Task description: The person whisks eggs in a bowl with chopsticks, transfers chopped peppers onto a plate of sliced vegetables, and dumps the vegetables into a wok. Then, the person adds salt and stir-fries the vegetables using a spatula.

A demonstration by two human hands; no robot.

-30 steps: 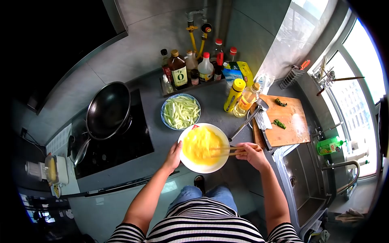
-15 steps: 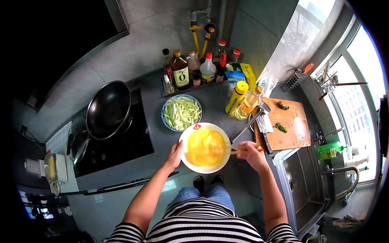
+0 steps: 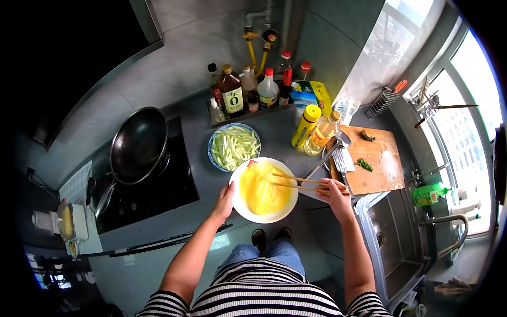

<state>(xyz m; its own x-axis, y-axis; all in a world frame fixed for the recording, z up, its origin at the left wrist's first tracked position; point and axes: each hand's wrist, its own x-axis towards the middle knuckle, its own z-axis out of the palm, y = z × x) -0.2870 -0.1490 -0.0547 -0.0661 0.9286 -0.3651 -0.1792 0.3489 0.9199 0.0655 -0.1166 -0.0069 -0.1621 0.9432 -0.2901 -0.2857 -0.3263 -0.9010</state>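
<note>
A white bowl (image 3: 288,212) of yellow beaten egg (image 3: 259,191) is held over the counter's front edge. My left hand (image 3: 225,202) grips its left rim, fingers hidden underneath. In my right hand (image 3: 336,198), closed, is a pair of wooden chopsticks (image 3: 302,183), their tips in the egg near the bowl's middle. The egg surface is swirled and streaked. Just behind the bowl sits a blue-rimmed plate (image 3: 213,157) heaped with pale green vegetable strips (image 3: 234,147).
A wok (image 3: 138,145) rests on the black cooktop (image 3: 158,203) at left. Bottles (image 3: 231,92) line the back wall. At right are an oil bottle (image 3: 321,136), a ladle (image 3: 327,158), a knife (image 3: 344,182), a cutting board (image 3: 377,177) with chopped greens, and a sink (image 3: 393,238).
The chopsticks have swung from the bowl's right side up toward its middle, and my right hand has moved slightly right. The bowl has shifted a little left and tilted.
</note>
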